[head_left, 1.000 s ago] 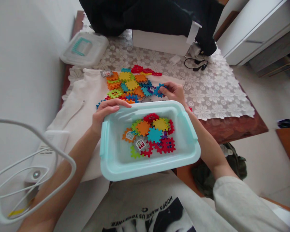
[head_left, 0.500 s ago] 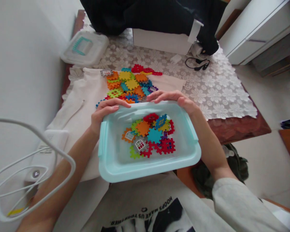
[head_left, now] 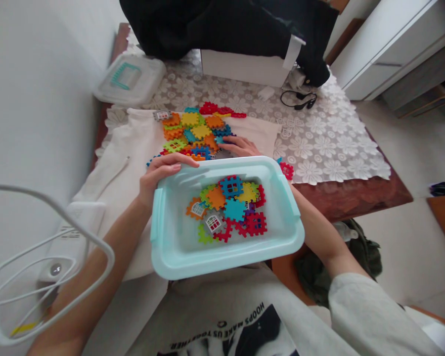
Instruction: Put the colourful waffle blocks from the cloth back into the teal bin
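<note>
A light blue plastic tub [head_left: 226, 264] is tilted towards me at the table's front edge, against my shirt. My left hand [head_left: 162, 173] grips its far left rim, fingers over the edge. Inside lie several interlocking plastic building tiles [head_left: 235, 209] in red, orange, blue, green and grey, some with window grilles. Beyond the rim, my right hand [head_left: 241, 146] reaches over the heap of tiles [head_left: 200, 131] on the cloth. Its fingers are extended at the right side of the heap, touching or just above a blue tile; the palm is partly hidden behind the tub.
A clear lid with a teal handle [head_left: 131, 79] sits at the back left. Black earphones [head_left: 300, 100] and a white box [head_left: 244, 66] under black fabric are at the back. A red tile [head_left: 287, 170] lies right of the tub. A white cable [head_left: 59, 207] loops at left.
My right hand has left the tub's far rim and moved forward to the heap. The blue window tile in the tub has slid left and lies flatter. My left hand keeps its hold.
</note>
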`<move>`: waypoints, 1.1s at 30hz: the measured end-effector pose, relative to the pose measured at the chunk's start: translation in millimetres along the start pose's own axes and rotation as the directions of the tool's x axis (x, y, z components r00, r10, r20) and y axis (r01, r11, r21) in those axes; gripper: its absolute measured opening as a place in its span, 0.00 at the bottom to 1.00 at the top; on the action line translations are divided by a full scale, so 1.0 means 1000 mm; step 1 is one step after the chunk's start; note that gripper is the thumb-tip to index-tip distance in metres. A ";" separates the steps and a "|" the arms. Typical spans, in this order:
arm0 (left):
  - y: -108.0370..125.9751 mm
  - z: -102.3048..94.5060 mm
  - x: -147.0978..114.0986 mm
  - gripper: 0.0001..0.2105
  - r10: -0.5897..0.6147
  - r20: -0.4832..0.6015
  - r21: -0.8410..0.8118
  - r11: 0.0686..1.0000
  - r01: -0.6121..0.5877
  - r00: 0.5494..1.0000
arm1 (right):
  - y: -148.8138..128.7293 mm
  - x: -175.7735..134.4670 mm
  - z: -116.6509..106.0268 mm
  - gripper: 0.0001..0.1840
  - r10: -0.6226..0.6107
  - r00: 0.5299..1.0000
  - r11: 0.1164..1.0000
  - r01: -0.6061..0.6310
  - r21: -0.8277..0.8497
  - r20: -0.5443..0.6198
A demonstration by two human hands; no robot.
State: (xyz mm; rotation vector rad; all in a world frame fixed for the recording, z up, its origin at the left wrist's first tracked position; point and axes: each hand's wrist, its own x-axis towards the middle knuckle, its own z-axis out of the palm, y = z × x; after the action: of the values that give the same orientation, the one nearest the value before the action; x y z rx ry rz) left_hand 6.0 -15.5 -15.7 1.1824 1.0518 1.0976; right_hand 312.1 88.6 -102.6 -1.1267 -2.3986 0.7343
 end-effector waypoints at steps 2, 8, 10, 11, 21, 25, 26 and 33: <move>0.000 0.000 0.000 0.11 0.001 0.011 -0.002 1.000 -0.001 1.000 | 0.003 0.001 -0.001 0.25 0.002 1.000 1.000 -0.002 0.003 -0.015; -0.002 -0.001 -0.001 0.11 0.009 0.009 0.012 1.000 -0.009 1.000 | 0.000 -0.001 -0.008 0.17 -0.042 0.983 0.998 0.049 0.036 -0.178; -0.003 -0.002 -0.001 0.11 0.010 0.026 0.032 0.999 -0.010 1.000 | -0.007 -0.002 -0.007 0.14 -0.008 0.972 0.995 0.030 0.094 -0.234; -0.004 -0.002 -0.001 0.11 0.010 0.034 0.037 0.999 -0.011 0.999 | -0.011 -0.003 -0.006 0.13 0.023 0.968 0.988 0.016 0.154 -0.250; 0.006 0.003 0.000 0.11 0.028 0.027 -0.014 1.000 -0.027 0.999 | -0.014 0.001 -0.033 0.29 0.246 0.874 0.668 0.161 0.727 -0.419; 0.001 -0.003 0.000 0.10 0.046 0.025 0.025 0.999 -0.047 0.999 | -0.036 -0.012 -0.051 0.30 0.185 0.893 0.560 0.248 0.791 -0.410; 0.000 -0.004 0.000 0.10 0.052 0.020 0.031 0.998 -0.053 0.998 | -0.043 -0.015 -0.054 0.31 0.144 0.905 0.565 0.257 0.784 -0.400; -0.001 -0.005 0.000 0.10 0.035 0.004 0.028 0.999 -0.035 0.999 | -0.034 -0.009 -0.042 0.37 0.092 0.938 0.769 0.146 0.622 -0.334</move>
State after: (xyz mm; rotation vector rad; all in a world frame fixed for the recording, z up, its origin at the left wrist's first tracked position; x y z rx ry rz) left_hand 1.2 -14.8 -17.2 1.2294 1.0504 1.1107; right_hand 319.8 75.5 -49.8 -0.8299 -1.6507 1.1246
